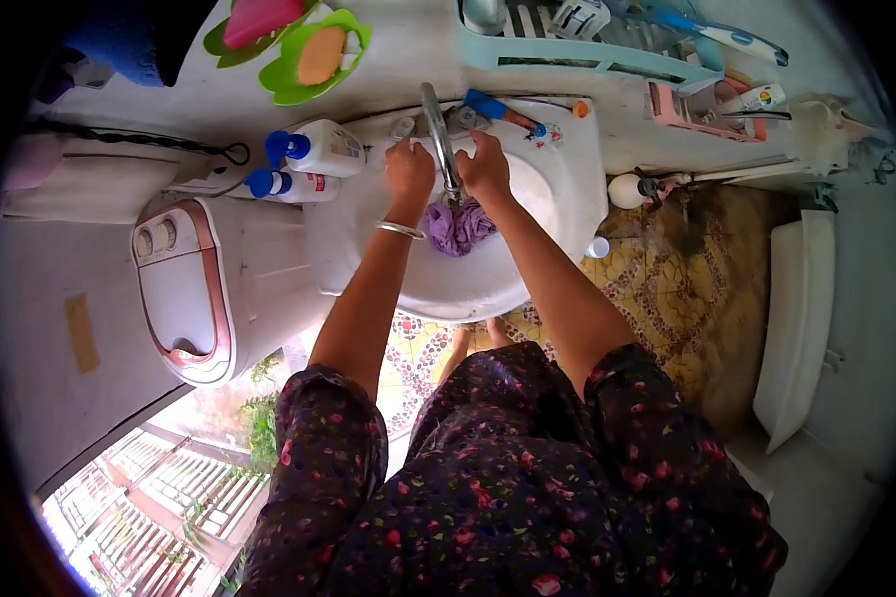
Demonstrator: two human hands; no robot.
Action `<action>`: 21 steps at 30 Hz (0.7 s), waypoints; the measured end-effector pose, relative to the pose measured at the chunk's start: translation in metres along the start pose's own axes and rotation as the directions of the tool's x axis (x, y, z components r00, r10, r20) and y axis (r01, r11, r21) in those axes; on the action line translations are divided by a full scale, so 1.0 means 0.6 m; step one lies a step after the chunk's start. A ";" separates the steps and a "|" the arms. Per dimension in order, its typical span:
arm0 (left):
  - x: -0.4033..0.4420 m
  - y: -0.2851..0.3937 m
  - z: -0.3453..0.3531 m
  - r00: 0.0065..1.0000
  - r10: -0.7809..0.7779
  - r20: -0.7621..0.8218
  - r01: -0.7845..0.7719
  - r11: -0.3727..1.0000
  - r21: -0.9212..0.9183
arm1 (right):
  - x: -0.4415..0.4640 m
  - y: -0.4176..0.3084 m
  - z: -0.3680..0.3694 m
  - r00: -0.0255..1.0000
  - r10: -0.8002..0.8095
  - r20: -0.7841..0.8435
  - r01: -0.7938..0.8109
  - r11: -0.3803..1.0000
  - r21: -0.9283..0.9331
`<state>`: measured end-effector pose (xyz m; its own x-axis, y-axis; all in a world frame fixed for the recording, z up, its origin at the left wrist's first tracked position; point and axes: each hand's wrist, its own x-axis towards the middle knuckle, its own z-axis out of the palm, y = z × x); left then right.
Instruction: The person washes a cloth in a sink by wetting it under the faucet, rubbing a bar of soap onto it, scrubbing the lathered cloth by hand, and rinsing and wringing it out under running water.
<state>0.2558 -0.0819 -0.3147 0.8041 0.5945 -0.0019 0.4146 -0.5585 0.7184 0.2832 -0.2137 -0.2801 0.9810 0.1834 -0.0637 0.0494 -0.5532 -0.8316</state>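
Both my hands are over the white sink (368, 254), one on each side of the curved metal faucet (438, 134). My left hand (410, 171), above a bangle (400, 230), is curled closed just below the left tap knob (402, 127); nothing shows in it. My right hand (483, 167) has its fingers partly apart and bent near the right tap knob (466, 119), and I see nothing in it. Under the spout, a crumpled purple cloth (458, 231) lies in the basin, touched by neither hand.
Two blue-topped bottles (331, 149) stand left of the basin, near a washing machine (184, 298). A blue tube (498, 107) lies on the sink's back ledge. Green soap dishes (294, 75), a teal shelf (587, 60) and a pink holder (702, 119) are on the wall.
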 end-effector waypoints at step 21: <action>-0.229 -0.131 0.116 0.984 -0.071 0.163 0.050 0.990 0.128 | -0.202 0.149 -0.065 0.898 0.102 0.427 -0.190 0.967 0.169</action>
<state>0.1422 -0.1601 -0.4192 0.8314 0.5303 -0.1662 0.5056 -0.5977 0.6222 0.1758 -0.3171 -0.3252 0.8062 0.4553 -0.3778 -0.1708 -0.4322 -0.8854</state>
